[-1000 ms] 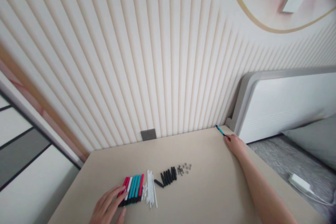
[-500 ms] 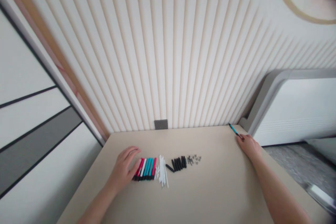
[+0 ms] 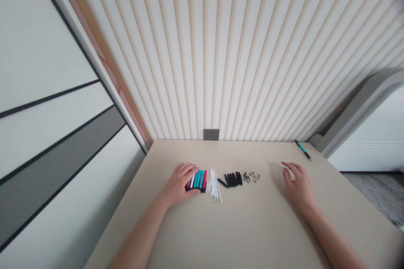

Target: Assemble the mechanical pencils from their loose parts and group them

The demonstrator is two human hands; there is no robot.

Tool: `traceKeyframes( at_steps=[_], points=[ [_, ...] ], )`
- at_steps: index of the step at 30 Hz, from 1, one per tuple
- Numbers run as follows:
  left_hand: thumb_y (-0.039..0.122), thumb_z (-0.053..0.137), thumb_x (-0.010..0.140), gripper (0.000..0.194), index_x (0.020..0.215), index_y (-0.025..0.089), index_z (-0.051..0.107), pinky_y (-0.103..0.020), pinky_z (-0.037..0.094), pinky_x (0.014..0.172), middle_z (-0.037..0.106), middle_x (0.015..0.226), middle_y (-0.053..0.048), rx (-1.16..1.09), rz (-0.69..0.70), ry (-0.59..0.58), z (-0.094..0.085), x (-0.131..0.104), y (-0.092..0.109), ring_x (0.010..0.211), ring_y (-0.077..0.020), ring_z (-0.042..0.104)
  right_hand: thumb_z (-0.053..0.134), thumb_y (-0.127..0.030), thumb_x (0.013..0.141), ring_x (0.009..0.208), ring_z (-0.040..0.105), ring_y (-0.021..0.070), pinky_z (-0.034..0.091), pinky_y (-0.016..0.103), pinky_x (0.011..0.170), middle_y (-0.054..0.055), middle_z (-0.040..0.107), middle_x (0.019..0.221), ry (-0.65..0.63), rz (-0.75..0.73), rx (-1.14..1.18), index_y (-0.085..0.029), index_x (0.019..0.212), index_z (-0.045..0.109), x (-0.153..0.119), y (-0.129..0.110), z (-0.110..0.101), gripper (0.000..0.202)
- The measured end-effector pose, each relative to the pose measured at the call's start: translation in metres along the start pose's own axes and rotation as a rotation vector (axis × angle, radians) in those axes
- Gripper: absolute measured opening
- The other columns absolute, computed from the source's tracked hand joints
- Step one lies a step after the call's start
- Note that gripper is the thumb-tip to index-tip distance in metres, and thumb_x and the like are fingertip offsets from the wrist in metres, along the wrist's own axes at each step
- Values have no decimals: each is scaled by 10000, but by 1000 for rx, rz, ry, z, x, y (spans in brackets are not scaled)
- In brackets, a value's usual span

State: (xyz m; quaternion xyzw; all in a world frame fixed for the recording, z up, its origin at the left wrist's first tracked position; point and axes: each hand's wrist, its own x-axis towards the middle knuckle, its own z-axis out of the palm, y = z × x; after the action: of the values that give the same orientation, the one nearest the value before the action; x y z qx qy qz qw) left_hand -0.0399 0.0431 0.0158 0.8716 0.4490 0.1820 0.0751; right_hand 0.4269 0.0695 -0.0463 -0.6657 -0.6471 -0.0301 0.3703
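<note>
My left hand (image 3: 181, 183) lies over the left part of a row of red, white and teal pen barrels (image 3: 198, 179), thumb and fingers apart around them. White thin sticks (image 3: 215, 185) lie right of the barrels, with small white pieces (image 3: 208, 185) between. Farther right are several black grips (image 3: 233, 179) and small metal clips (image 3: 251, 177). A teal and black pen (image 3: 303, 150) rests at the table's back right corner. My right hand (image 3: 296, 183) hovers right of the clips, thumb and fingers apart, holding nothing.
The beige table (image 3: 252, 227) meets a ribbed wall (image 3: 221, 50) with a dark socket (image 3: 211, 134) just above its back edge. A white and grey panel (image 3: 63, 134) stands at left, and a grey-framed headboard (image 3: 372, 130) at right.
My right hand has let go of the teal pen and moved left and toward me. My left hand has come over the barrels. The view has shifted left.
</note>
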Motion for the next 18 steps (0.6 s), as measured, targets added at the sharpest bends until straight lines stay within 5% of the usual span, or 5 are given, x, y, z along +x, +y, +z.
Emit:
traceKeyframes(
  at_steps=[5, 8, 11, 18],
  points=[
    [634, 681, 711, 847, 1409, 238, 409, -514, 235, 1126, 476, 1404, -115, -10, 25, -70, 4, 0, -3, 1293, -317, 405, 466, -255, 918, 975, 553, 227, 447, 378, 857, 91, 612, 1037, -179, -413, 212, -234, 1078, 653, -18, -119, 20, 247],
    [612, 689, 718, 835, 1409, 237, 406, -525, 214, 1130, 478, 1408, -112, -12, 4, -94, 6, -1, -4, 1303, -316, 400, 465, -174, 914, 974, 542, 221, 442, 379, 838, 90, 610, 1045, -263, -523, 278, -232, 1100, 640, -27, -167, 30, 262],
    [585, 699, 726, 823, 1410, 240, 399, -520, 214, 1133, 503, 1387, -99, -19, -14, -100, 7, -2, -4, 1301, -303, 407, 468, -151, 905, 971, 536, 223, 439, 390, 839, 89, 611, 1034, -294, -575, 306, -229, 1101, 636, -36, -185, 37, 270],
    [673, 689, 673, 900, 1407, 233, 413, -521, 237, 1132, 530, 1339, -110, -22, 19, -63, 10, -1, -8, 1253, -306, 450, 476, -138, 896, 987, 543, 229, 451, 403, 845, 94, 602, 1056, -336, -550, 297, -223, 1077, 646, -42, -168, 33, 262]
  ],
)
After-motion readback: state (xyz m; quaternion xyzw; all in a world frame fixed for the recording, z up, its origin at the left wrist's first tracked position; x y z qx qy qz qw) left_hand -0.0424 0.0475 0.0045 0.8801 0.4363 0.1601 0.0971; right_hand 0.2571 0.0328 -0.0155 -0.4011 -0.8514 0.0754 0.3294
